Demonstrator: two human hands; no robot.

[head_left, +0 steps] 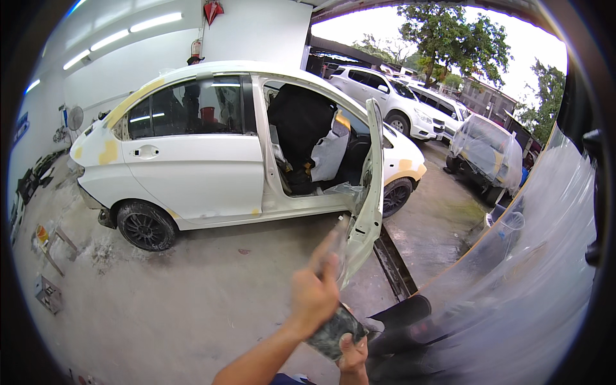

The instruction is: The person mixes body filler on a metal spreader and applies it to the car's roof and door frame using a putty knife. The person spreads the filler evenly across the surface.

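Observation:
My left hand (314,295) reaches up and forward near the edge of the open front door (367,221) of a white car (199,170). Its fingers are closed and smeared by motion. A thin, pale, blurred thing seems to stick out from them; its kind cannot be made out. Lower down, my right hand (353,360) grips a flat, dark, smudged board (337,332) at its near edge, thumb on top. The board lies just under my left wrist. Yellowish filler patches (108,153) mark the car's rear and front panels.
A translucent plastic sheet (507,289) hangs along the right side. A floor channel (393,262) runs past the open door. A small metal stool (48,294) stands at the left. Outside are a parked white SUV (391,96) and a plastic-wrapped vehicle (487,151).

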